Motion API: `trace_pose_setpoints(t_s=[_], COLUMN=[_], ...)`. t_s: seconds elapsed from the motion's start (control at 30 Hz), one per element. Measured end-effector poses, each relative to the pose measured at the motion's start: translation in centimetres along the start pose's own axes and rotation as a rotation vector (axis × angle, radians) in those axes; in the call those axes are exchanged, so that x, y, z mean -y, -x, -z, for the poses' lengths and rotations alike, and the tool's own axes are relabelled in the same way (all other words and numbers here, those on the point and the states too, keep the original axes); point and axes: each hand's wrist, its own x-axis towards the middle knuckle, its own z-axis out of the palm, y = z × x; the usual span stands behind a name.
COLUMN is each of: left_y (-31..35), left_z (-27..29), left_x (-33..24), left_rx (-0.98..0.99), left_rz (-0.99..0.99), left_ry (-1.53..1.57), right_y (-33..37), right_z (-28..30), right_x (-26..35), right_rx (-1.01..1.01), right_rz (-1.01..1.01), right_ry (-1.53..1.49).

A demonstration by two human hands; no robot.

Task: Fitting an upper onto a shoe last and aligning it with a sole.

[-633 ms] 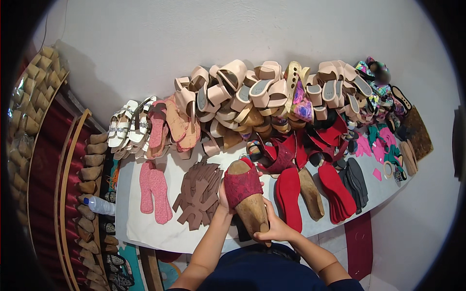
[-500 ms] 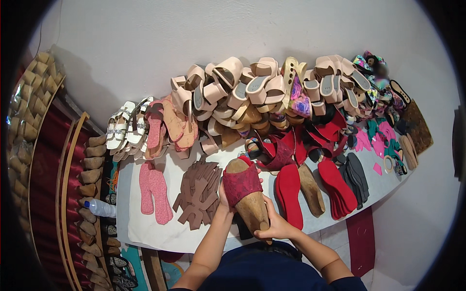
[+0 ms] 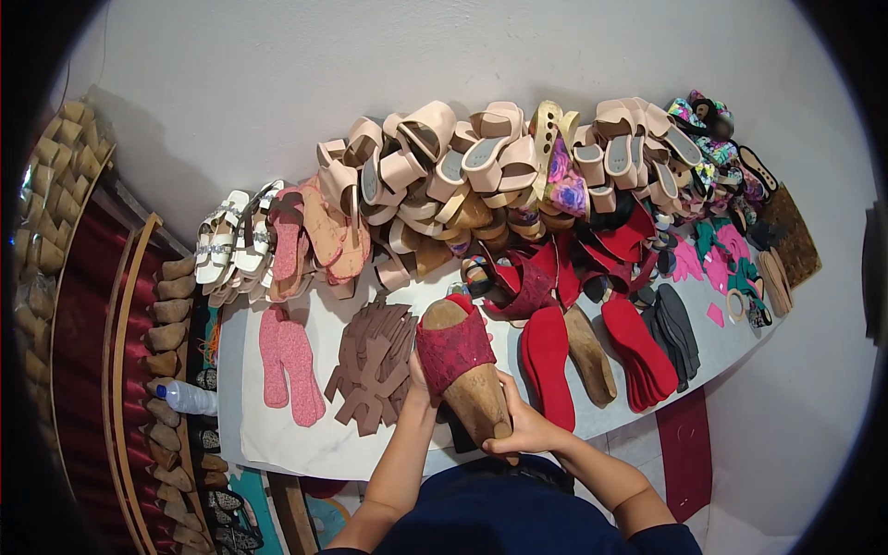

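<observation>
Both my hands hold a wooden shoe last [image 3: 479, 400] above the table's front edge, toe pointing away from me. A dark red patterned upper [image 3: 455, 351] wraps across its front part. My left hand [image 3: 421, 377] grips the last from the left side, with most of its fingers hidden beneath. At the heel end, my right hand [image 3: 525, 424] is closed on the last, thumb near the heel. Just right of it lie red soles [image 3: 548, 365] and a bare wooden last [image 3: 590, 359]. Brown cut straps [image 3: 372, 370] are piled to the left.
Pink soles [image 3: 292, 370], more red soles [image 3: 638, 356] and dark grey soles [image 3: 673, 333] lie on the white-topped table [image 3: 277, 442]. Heaped beige sandals [image 3: 495, 153] line the back wall. At left stand a rack of lasts [image 3: 169, 338] and a plastic bottle [image 3: 190, 399].
The whole view has shifted slightly. The last stays in both hands in nearly the same pose; fingertips seen earlier at the upper's right edge no longer show.
</observation>
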Motion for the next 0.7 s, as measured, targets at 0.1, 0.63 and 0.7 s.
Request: trace_pose_setpoints(t_s=[0.1, 0.63, 0.7], left_y=[-0.1, -0.4, -0.5], left_z=[0.8, 0.6, 2.0], left_x=[0.1, 0.5, 0.6], left_rx=[-0.084, -0.046, -0.085], left_rz=[-0.007, -0.133, -0.114], left_ry=[-0.015, 0.097, 0.069], right_y=[-0.2, -0.9, -1.2], right_z=[0.0, 1.6, 1.6], right_x=[0.0, -0.3, -0.8], right_rx=[0.0, 0.095, 0.079], right_rz=[-0.022, -0.058, -0.022], right_ry=[-0.068, 0.021, 0.025])
